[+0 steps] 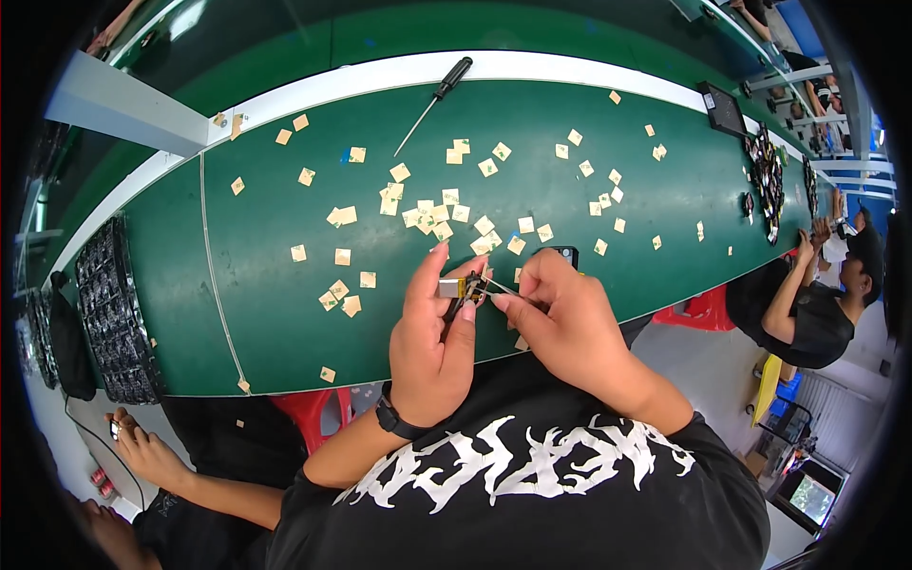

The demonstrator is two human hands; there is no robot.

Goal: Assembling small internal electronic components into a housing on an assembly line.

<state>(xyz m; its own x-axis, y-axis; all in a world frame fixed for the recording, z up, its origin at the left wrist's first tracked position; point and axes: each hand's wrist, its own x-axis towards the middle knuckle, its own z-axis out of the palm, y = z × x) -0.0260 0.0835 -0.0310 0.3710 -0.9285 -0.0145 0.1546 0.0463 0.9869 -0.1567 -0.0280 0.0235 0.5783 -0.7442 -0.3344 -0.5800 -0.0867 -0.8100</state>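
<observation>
My left hand (429, 353) is closed around a small electronic assembly (456, 287), which has a silver, battery-like block, an amber strip and dark parts. It is held just above the near edge of the green table (275, 332). My right hand (581, 331) pinches thin metal tweezers (511, 289), their tips at the assembly between my left thumb and fingers. Whether the tips grip anything is too small to see. Square cream-coloured adhesive pads (450, 197) lie scattered beyond my hands. A dark phone-like object (570, 254) is partly hidden behind my right hand.
A black-handled screwdriver (445, 84) rests near the table's far edge. Stacked black trays (114, 309) stand at the left, and a heap of small dark parts (768, 185) lies at the far right. Co-workers sit on both sides, one hand (147, 454) at lower left. Red stools (698, 310) stand below.
</observation>
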